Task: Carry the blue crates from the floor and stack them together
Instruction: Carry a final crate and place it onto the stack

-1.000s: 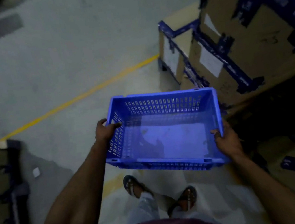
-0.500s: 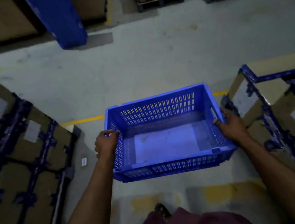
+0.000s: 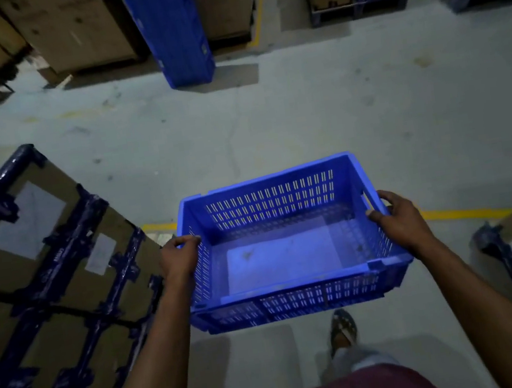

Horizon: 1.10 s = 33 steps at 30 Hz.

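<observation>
The blue crate (image 3: pixel 284 249) is up in the air, held between both hands, above the grey floor (image 3: pixel 302 115). The left hand (image 3: pixel 179 260) wraps tight on its left rim. The right hand (image 3: pixel 398 223) wraps tight on its right rim, by a handle slot. The fingertips are hidden behind the crate walls. Left of the left hand sit brown boxes (image 3: pixel 42 276) with dark blue straps, cut off at the edge. Far ahead of the hands stands a tall blue stack (image 3: pixel 170 25); its top is cut off. One sandal (image 3: pixel 343 329) peeks out below the crate.
</observation>
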Each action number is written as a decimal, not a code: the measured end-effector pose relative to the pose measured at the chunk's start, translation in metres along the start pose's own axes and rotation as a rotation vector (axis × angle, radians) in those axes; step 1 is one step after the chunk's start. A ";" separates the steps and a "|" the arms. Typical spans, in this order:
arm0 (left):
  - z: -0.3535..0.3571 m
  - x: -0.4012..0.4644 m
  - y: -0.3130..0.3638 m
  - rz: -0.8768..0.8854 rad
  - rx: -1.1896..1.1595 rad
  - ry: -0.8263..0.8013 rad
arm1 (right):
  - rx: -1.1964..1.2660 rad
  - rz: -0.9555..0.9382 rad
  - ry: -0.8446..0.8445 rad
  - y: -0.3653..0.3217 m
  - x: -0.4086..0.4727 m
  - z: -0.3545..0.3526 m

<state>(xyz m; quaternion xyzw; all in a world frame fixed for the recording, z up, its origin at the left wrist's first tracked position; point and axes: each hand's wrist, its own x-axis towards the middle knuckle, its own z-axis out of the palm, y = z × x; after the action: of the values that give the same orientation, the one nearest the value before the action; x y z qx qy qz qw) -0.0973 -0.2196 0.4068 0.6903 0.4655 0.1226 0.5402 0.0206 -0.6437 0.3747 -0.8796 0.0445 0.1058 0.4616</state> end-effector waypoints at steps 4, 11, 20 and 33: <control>0.041 0.050 0.043 0.015 0.028 0.044 | -0.024 -0.002 -0.010 -0.029 0.088 0.011; 0.084 0.164 0.122 -0.011 0.013 0.010 | -0.301 -0.070 -0.101 -0.110 0.248 0.041; 0.105 0.374 0.185 -0.054 -0.059 0.028 | -0.324 -0.091 -0.139 -0.228 0.436 0.144; 0.158 0.651 0.349 -0.061 -0.104 -0.022 | -0.233 -0.007 -0.114 -0.405 0.677 0.242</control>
<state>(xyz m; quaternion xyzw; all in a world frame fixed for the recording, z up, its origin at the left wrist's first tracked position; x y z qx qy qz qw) 0.5362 0.1908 0.4283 0.6480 0.4734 0.1224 0.5839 0.7155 -0.2011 0.4132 -0.9200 0.0026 0.1587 0.3585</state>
